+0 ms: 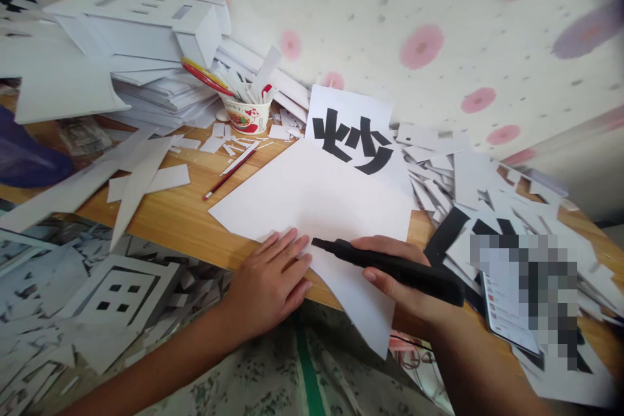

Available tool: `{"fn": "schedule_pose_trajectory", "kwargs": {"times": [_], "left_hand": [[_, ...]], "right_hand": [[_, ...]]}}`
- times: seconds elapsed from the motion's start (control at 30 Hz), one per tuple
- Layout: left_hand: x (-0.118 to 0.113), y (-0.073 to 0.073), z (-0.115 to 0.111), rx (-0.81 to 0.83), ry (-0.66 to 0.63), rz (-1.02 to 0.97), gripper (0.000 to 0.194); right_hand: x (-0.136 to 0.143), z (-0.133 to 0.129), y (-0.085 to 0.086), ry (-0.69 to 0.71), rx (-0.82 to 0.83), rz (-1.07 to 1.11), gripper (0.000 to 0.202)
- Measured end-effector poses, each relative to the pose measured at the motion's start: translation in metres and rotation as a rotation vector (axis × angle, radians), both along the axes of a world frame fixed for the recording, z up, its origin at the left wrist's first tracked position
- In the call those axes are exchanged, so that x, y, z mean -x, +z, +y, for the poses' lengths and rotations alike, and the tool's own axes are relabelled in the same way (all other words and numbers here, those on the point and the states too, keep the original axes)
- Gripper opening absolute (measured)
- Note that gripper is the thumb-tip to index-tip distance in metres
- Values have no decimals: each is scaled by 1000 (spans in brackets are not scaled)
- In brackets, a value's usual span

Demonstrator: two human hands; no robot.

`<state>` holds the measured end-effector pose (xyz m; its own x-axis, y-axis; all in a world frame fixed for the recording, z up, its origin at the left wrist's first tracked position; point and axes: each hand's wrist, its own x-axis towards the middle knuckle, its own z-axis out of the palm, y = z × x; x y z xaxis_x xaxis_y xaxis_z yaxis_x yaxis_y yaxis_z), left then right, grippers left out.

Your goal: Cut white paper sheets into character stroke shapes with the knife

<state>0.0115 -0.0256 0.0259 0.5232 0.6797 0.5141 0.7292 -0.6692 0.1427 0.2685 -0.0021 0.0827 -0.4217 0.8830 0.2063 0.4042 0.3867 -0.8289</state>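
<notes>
Left hand (pixel 273 276): flat, fingers slightly parted, pressing the edge of a large white paper sheet (pixel 312 188) on the light wooden surface (pixel 160 205). Right hand (pixel 407 273): closed round a thick black knife-like tool (pixel 400 266), tip over the sheet near the left fingertips. White sheet printed with black characters (pixel 351 110) lies beyond.

Smooth matt white paper (pixel 292 188) covers glossy, grained wooden tabletop (pixel 170 214).

So the cup (pixel 247 118) sits on the desk (pixel 166 201) upper left of center, pencil (pixel 229 175) just below it, phone (pixel 507 305) over at lower right.
</notes>
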Motion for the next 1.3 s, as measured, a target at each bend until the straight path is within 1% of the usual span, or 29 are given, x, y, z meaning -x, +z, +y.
{"fn": "schedule_pose_trajectory", "kwargs": {"times": [0.2, 0.3, 0.4, 0.57, 0.6, 0.63, 0.7, 0.73, 0.77, 0.87, 0.9, 1.07, 1.17, 1.3], "left_hand": [[0, -1, -1, 4, 5, -13, 26], [0, -1, 0, 4, 1, -8, 26], [0, -1, 0, 0, -1, 3, 26], [2, -2, 0, -1, -12, 33, 30], [3, -3, 0, -6, -19, 40, 34], [4, -4, 0, -13, -30, 48, 42], [5, -6, 0, -23, -50, 69, 65], [5, -7, 0, -24, -53, 83, 72], [5, -7, 0, -23, -47, 97, 73], [4, -8, 0, -18, -11, 128, 54], [4, -8, 0, -22, -8, 135, 51], [4, -7, 0, -37, -16, 159, 52], [4, -6, -1, -15, 1, 156, 52], [4, -6, -1, -3, 1, 160, 54]], "right_hand": [[0, -1, 1, -1, -44, -70, 25], [-2, 0, 2, 30, -45, -98, 25], [-4, 6, 3, 105, -62, -108, 27], [2, 25, 14, 304, -125, -97, 29], [4, 28, 16, 327, -136, -98, 28], [5, 30, 18, 338, -146, -106, 27], [8, 30, 20, 328, -169, -139, 25], [8, 29, 20, 315, -185, -160, 24], [8, 27, 20, 298, -206, -177, 24], [7, 19, 19, 268, -262, -210, 25], [7, 16, 19, 262, -271, -212, 26], [5, 10, 19, 248, -300, -185, 28], [3, 10, 16, 273, -327, -159, 29], [-1, 8, 11, 271, -338, -160, 30]]}}
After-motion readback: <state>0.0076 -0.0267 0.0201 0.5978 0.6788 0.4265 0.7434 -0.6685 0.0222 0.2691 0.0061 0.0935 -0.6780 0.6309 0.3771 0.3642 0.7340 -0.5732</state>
